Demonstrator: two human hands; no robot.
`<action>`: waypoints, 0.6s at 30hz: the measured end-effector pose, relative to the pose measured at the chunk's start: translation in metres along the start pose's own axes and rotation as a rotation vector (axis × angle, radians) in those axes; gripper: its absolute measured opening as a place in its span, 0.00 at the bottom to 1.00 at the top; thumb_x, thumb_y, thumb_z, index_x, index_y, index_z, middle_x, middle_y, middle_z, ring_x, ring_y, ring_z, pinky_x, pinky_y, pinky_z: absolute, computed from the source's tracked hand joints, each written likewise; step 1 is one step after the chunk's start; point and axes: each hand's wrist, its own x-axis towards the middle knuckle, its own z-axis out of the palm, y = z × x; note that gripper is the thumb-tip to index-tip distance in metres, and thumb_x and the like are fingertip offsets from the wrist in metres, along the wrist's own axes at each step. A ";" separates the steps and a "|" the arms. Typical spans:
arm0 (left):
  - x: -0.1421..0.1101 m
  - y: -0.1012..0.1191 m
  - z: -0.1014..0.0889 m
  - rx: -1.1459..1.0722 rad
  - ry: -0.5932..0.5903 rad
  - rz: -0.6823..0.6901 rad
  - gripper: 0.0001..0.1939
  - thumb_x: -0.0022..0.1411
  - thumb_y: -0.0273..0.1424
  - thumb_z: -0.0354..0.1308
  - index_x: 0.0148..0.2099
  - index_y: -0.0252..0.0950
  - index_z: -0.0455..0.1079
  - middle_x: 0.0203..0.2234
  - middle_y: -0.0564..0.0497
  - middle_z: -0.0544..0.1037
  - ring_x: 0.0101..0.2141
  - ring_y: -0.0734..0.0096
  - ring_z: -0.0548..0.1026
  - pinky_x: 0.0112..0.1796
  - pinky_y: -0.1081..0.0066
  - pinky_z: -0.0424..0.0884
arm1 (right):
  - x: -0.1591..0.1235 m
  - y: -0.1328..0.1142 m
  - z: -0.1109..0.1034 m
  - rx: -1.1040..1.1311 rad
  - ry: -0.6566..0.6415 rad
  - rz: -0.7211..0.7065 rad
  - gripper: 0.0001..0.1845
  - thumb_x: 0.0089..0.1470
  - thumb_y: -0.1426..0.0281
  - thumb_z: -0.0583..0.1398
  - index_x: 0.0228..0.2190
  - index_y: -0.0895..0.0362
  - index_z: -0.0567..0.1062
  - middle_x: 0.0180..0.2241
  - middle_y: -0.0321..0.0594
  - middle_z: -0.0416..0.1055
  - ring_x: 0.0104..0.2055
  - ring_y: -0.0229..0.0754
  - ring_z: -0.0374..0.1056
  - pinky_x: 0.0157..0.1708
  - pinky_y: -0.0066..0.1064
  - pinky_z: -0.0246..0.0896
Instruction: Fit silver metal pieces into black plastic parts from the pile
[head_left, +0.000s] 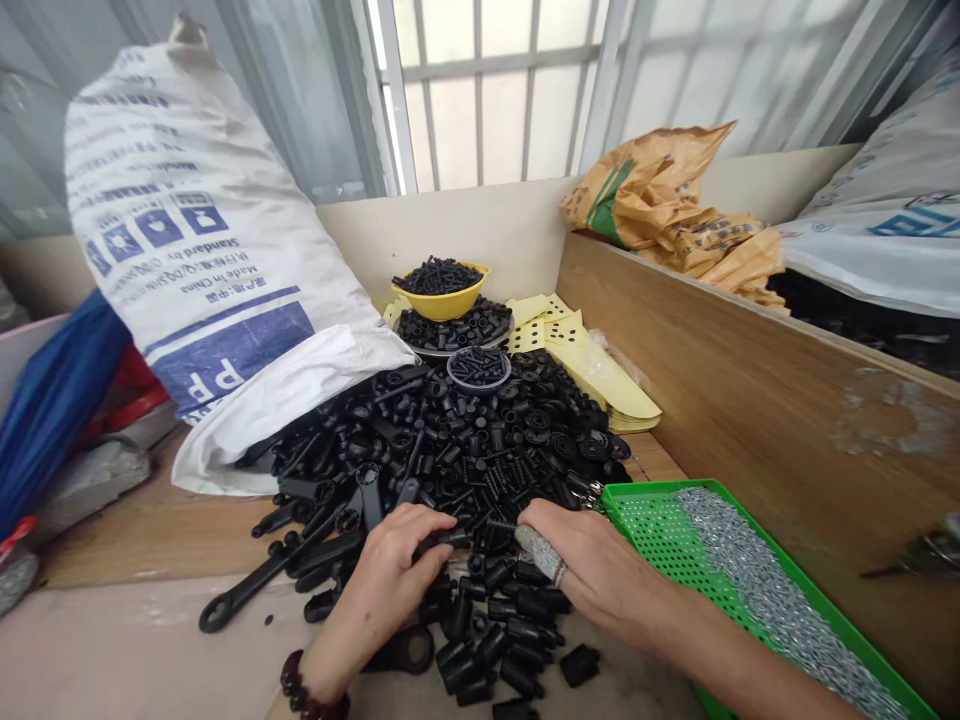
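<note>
My left hand [401, 565] has thumb and fingers closed around a black plastic tube [454, 538], low over the heap. Close to its right, my right hand [577, 550] pinches a black threaded rod [501, 524] that points toward the tube; the two parts look slightly apart. A grey wrap [540, 552] covers one finger of the right hand. Beneath and in front of both hands lie several short black cylinders [517, 630]. Behind them rises a large heap of mixed black plastic parts [480, 450], including ribbed rods, discs and long handles [255, 590].
A green perforated tray [645, 530] of small metal pins stands right, beside a wooden partition [750, 380]. A white sack [202, 230] leans at left. Behind the heap are a yellow bowl [442, 303], a small clear bowl [480, 385] and yellow cards [607, 380].
</note>
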 end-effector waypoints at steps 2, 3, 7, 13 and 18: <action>0.000 0.004 -0.001 -0.075 0.014 -0.003 0.12 0.56 0.23 0.54 0.39 0.39 0.75 0.33 0.50 0.79 0.36 0.64 0.76 0.38 0.68 0.72 | 0.000 -0.001 0.001 -0.044 -0.004 -0.025 0.13 0.43 0.84 0.48 0.28 0.54 0.61 0.26 0.35 0.64 0.26 0.39 0.60 0.27 0.28 0.46; -0.001 0.005 -0.001 -0.091 0.019 0.003 0.12 0.56 0.23 0.54 0.40 0.39 0.75 0.33 0.50 0.79 0.35 0.64 0.76 0.38 0.69 0.72 | -0.001 0.000 0.001 -0.060 0.000 -0.035 0.13 0.43 0.84 0.48 0.28 0.54 0.61 0.27 0.35 0.64 0.27 0.40 0.60 0.27 0.29 0.46; -0.001 0.006 0.005 -0.053 0.002 0.053 0.12 0.56 0.22 0.54 0.39 0.39 0.75 0.33 0.50 0.79 0.36 0.64 0.76 0.39 0.67 0.72 | -0.004 0.005 -0.002 -0.085 0.027 -0.020 0.13 0.44 0.83 0.48 0.29 0.55 0.63 0.27 0.37 0.65 0.28 0.41 0.62 0.27 0.30 0.48; -0.007 0.014 0.019 -0.035 -0.149 0.126 0.11 0.58 0.20 0.54 0.40 0.37 0.73 0.33 0.49 0.78 0.37 0.65 0.74 0.39 0.68 0.70 | -0.008 0.009 -0.001 -0.146 -0.002 -0.017 0.13 0.43 0.84 0.48 0.27 0.54 0.62 0.26 0.36 0.65 0.26 0.40 0.61 0.26 0.30 0.47; -0.013 0.027 0.034 0.132 -0.230 0.192 0.10 0.56 0.18 0.57 0.36 0.37 0.72 0.31 0.50 0.77 0.35 0.63 0.72 0.39 0.66 0.68 | -0.008 0.008 0.002 -0.145 -0.013 -0.024 0.12 0.44 0.84 0.48 0.26 0.55 0.61 0.26 0.37 0.65 0.27 0.41 0.62 0.26 0.30 0.47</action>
